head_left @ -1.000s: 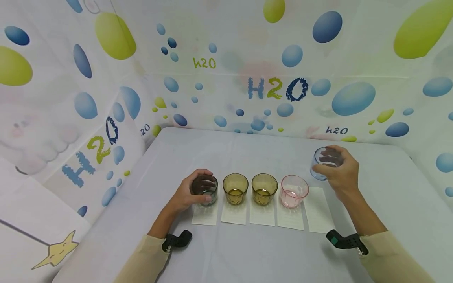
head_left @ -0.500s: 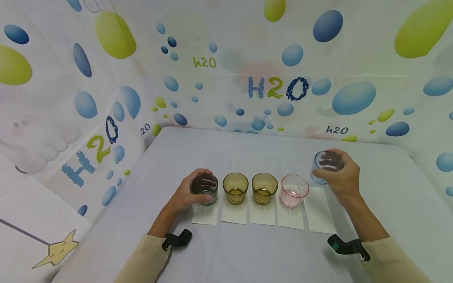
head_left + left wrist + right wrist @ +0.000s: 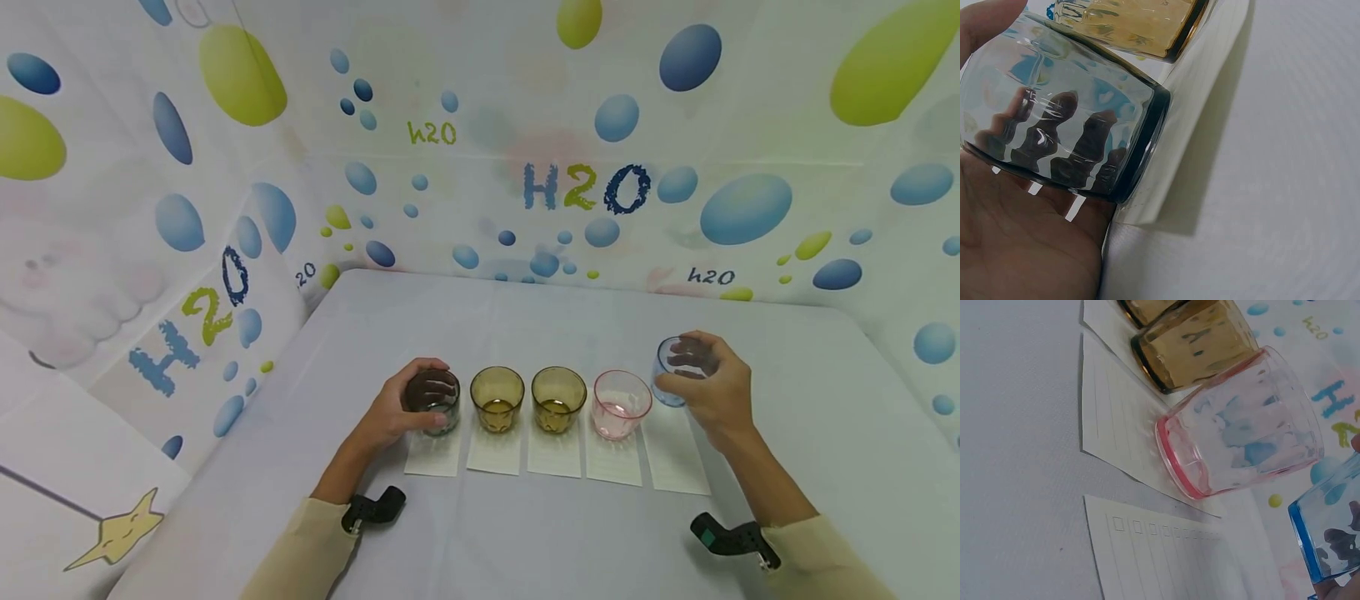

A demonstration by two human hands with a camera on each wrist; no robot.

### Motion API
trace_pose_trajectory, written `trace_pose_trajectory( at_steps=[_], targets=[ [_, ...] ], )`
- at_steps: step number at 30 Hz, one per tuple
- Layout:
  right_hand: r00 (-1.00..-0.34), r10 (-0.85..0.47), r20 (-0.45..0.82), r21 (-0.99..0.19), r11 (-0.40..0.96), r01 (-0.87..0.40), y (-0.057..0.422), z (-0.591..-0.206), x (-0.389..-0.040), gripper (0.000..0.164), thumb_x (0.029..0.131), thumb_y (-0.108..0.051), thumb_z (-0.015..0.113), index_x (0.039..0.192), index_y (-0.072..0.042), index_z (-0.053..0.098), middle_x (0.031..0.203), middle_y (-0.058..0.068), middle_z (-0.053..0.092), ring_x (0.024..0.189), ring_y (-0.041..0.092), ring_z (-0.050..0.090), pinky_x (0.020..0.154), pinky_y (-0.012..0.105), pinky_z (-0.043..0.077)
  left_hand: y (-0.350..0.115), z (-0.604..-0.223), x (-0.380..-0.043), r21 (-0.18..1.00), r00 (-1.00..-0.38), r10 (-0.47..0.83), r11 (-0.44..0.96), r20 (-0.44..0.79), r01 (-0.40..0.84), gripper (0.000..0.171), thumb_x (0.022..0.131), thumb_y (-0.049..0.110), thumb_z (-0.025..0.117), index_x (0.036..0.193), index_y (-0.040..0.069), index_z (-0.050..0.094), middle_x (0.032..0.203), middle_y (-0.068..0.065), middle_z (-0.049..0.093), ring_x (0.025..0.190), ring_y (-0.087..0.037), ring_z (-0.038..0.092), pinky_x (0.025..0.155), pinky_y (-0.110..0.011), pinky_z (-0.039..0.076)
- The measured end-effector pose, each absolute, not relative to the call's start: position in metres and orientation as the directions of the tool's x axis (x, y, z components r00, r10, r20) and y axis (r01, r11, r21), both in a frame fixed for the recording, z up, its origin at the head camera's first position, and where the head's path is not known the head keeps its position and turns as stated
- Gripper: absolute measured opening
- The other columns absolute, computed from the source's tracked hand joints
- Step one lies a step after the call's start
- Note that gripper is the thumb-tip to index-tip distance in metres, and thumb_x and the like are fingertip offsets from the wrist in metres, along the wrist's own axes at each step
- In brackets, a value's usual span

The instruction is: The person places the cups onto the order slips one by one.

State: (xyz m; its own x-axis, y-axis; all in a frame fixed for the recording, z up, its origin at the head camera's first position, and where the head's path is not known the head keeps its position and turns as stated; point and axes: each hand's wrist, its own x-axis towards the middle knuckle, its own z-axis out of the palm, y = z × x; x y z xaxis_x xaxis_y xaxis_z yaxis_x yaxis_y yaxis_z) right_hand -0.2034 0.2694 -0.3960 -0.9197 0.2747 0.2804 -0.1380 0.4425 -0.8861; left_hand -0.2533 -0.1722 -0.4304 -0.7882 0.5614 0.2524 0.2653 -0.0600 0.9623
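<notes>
At the left end of a row, my left hand (image 3: 402, 405) grips a smoky blue-green glass (image 3: 1085, 106), thumb on one side and fingers round the other. The glass stands on a paper card (image 3: 432, 457). To its right are two amber glasses (image 3: 497, 401) (image 3: 558, 402) and a pink glass (image 3: 622, 406), each on its own card. My right hand (image 3: 718, 387) holds a light-blue glass (image 3: 1333, 519) at the far end of the rightmost card (image 3: 677, 454); whether its base touches anything I cannot tell.
The cards lie side by side on a white-covered table (image 3: 525, 542); the rightmost shows lines and small printed squares. A white backdrop (image 3: 465, 67) with blue and green drops and H2O lettering rises behind the table and on the left. Each wrist wears a black camera mount (image 3: 373, 507).
My right hand has brought the blue glass nearer to me, from behind the row to the far end of the rightmost card. My left hand keeps its grip in the same place.
</notes>
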Motion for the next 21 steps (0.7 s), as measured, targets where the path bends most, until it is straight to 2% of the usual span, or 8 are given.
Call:
trace_pose_trajectory(
  at_steps=[7, 13, 21],
  targets=[
    [-0.932, 0.252, 0.262, -0.882, 0.453, -0.126, 0.268, -0.399, -0.195, 0.061, 0.081, 0.000, 0.079, 0.135, -0.002, 0.052, 0.124, 0.016, 0.064, 0.105, 0.011, 0.061, 0.089, 0.011, 0.050, -0.171, -0.431, -0.253, 0.963, -0.791, 0.560, -0.054, 0.247, 0.263, 0.071, 0.082, 0.000, 0.078, 0.140, -0.011, 0.039, 0.132, -0.028, 0.054, 0.121, -0.039, 0.059, 0.104, -0.042, 0.051],
    [-0.936, 0.246, 0.253, -0.874, 0.473, -0.112, 0.268, -0.403, -0.191, 0.058, 0.082, 0.000, 0.077, 0.134, -0.002, 0.051, 0.123, 0.015, 0.064, 0.106, 0.015, 0.061, 0.090, 0.011, 0.050, -0.171, -0.431, -0.254, 0.965, -0.795, 0.556, -0.049, 0.241, 0.259, 0.073, 0.081, 0.000, 0.078, 0.140, -0.012, 0.039, 0.132, -0.027, 0.055, 0.121, -0.035, 0.060, 0.105, -0.043, 0.050],
    [-0.941, 0.238, 0.241, -0.875, 0.473, -0.105, 0.268, -0.410, -0.189, 0.059, 0.081, 0.000, 0.076, 0.135, -0.003, 0.051, 0.123, 0.015, 0.063, 0.107, 0.016, 0.061, 0.089, 0.010, 0.050, -0.171, -0.431, -0.253, 0.965, -0.793, 0.559, -0.053, 0.242, 0.256, 0.071, 0.082, 0.001, 0.078, 0.140, -0.010, 0.040, 0.132, -0.028, 0.055, 0.121, -0.037, 0.060, 0.104, -0.043, 0.051]
  ],
)
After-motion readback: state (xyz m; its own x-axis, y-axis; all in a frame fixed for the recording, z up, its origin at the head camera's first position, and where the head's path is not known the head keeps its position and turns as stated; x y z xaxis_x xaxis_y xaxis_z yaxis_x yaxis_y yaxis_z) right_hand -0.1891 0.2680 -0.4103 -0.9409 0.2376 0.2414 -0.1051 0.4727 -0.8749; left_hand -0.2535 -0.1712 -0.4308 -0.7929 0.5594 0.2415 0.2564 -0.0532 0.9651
